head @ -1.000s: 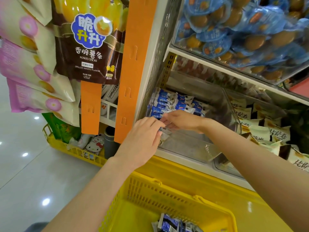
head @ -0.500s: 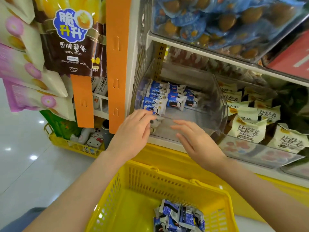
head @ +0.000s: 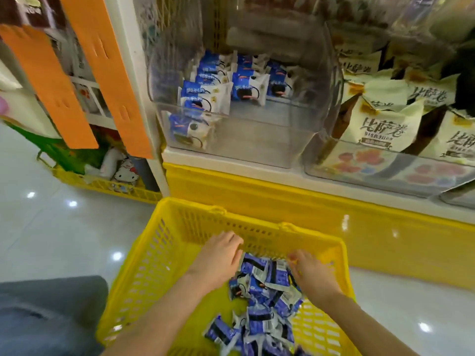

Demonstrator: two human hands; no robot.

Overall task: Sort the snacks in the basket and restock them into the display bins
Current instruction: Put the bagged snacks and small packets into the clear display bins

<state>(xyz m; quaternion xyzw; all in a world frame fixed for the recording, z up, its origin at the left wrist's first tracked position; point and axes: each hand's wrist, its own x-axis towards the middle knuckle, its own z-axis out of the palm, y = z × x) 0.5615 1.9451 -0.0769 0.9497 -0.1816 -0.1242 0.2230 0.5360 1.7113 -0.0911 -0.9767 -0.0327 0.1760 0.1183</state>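
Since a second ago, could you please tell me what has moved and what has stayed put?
Both hands withdrew from the clear bin down into the yellow basket: left hand and right hand reach the blue packets there; whether the right grips is unclear. The bin's stocked rows stayed.

This is a retail shop, at a snack aisle. A clear plastic display bin [head: 257, 140] on a white shelf holds rows of blue-and-white snack packets [head: 205, 96], and to the right another holds cream-coloured printed snack bags [head: 380, 124]. Orange plastic hanging strips [head: 113, 80] run down the left of the rack. A yellow perforated plastic shopping basket [head: 144, 265] stands near, on a glossy pale tiled floor [head: 51, 240].
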